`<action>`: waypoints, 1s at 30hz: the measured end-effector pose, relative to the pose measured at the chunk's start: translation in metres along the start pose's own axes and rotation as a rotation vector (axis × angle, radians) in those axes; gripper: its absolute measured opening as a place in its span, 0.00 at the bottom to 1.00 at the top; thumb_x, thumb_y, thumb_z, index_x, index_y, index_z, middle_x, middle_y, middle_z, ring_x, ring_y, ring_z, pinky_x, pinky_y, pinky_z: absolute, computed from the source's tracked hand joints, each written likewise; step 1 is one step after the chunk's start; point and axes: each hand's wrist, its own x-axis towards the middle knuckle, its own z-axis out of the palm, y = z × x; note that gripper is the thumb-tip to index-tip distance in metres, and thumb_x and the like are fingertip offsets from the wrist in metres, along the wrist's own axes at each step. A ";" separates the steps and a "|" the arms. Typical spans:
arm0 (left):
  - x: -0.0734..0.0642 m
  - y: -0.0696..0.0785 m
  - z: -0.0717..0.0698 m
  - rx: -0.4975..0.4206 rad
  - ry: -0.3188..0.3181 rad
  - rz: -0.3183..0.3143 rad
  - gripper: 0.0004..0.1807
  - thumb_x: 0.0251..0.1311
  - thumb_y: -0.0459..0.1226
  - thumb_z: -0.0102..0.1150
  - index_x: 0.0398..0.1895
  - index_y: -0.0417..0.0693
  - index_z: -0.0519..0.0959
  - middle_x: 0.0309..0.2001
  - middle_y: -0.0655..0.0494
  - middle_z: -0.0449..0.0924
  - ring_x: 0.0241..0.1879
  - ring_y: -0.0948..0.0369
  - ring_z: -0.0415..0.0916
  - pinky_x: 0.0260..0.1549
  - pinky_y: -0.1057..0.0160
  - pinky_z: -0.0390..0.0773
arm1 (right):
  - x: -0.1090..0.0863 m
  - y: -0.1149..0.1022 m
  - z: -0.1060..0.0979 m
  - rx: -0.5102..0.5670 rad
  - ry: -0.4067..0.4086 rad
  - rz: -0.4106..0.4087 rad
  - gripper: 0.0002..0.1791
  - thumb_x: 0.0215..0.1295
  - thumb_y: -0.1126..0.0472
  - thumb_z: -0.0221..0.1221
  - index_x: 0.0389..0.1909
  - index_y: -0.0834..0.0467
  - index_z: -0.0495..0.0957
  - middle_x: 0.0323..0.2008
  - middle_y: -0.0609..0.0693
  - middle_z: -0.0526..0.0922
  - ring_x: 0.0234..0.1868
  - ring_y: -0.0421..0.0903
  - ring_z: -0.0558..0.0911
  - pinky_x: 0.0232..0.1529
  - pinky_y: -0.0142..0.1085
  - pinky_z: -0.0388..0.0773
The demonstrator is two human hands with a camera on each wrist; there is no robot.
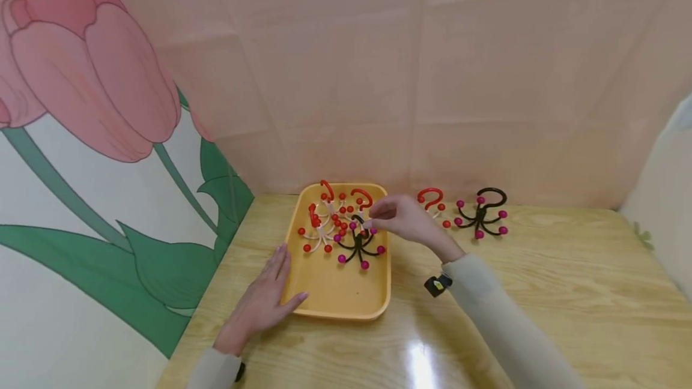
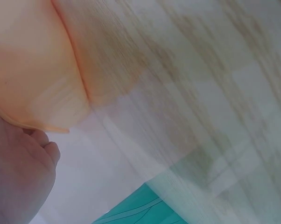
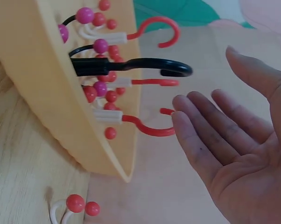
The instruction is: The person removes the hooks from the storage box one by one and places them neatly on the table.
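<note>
My left hand (image 1: 265, 299) lies along the left side of a yellow-orange tray (image 1: 335, 316), fingers straight and thumb over the near rim. Over the tray's right edge, my right hand (image 1: 402, 218) holds nothing; in the right wrist view its fingers are loosely extended beside the hook tops. Directly below and left of it stands a black rotating hook rack (image 1: 358, 245) with magenta ball tips, its hooked top upward. Three white racks with red balls and red hooks share the tray, one of them a red-hooked rack (image 1: 321, 230) at the left.
Right of the tray, a red-and-white hook rack (image 1: 430, 197) and another black hook rack (image 1: 480, 215) stand on the wooden table (image 1: 567, 293). A pinkish cloth (image 1: 335, 77) hangs behind. The wall at left bears a painted tulip (image 1: 92, 71).
</note>
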 end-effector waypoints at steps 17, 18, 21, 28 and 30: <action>-0.003 0.000 -0.002 -0.023 -0.003 -0.001 0.56 0.71 0.71 0.45 0.86 0.42 0.45 0.88 0.51 0.30 0.87 0.50 0.36 0.82 0.46 0.57 | 0.015 0.021 0.034 -0.138 -0.114 0.086 0.17 0.61 0.55 0.76 0.47 0.59 0.89 0.42 0.50 0.93 0.41 0.42 0.90 0.43 0.38 0.89; -0.003 0.000 -0.002 -0.025 -0.007 -0.001 0.56 0.71 0.70 0.45 0.86 0.42 0.45 0.88 0.51 0.29 0.87 0.50 0.36 0.82 0.46 0.56 | 0.014 0.021 0.035 -0.142 -0.114 0.085 0.16 0.61 0.56 0.76 0.47 0.59 0.90 0.41 0.50 0.93 0.40 0.42 0.90 0.42 0.37 0.89; -0.002 0.001 -0.002 -0.034 -0.020 -0.006 0.56 0.71 0.70 0.45 0.86 0.43 0.44 0.88 0.53 0.27 0.87 0.51 0.34 0.82 0.46 0.55 | 0.013 0.021 0.035 -0.149 -0.109 0.083 0.11 0.62 0.57 0.75 0.43 0.57 0.91 0.38 0.48 0.93 0.36 0.43 0.89 0.37 0.35 0.86; -0.001 0.000 0.000 -0.026 0.013 0.008 0.56 0.71 0.71 0.44 0.86 0.42 0.46 0.88 0.50 0.30 0.87 0.50 0.37 0.82 0.46 0.57 | 0.012 0.022 0.034 -0.083 -0.092 0.083 0.06 0.67 0.59 0.71 0.40 0.57 0.91 0.37 0.50 0.94 0.36 0.47 0.91 0.35 0.34 0.84; -0.001 0.000 0.001 -0.025 0.030 0.021 0.55 0.71 0.70 0.45 0.85 0.41 0.47 0.88 0.49 0.32 0.87 0.49 0.38 0.82 0.46 0.57 | 0.012 0.022 0.034 -0.066 -0.080 0.087 0.08 0.67 0.59 0.71 0.41 0.58 0.91 0.37 0.51 0.94 0.38 0.47 0.92 0.37 0.35 0.87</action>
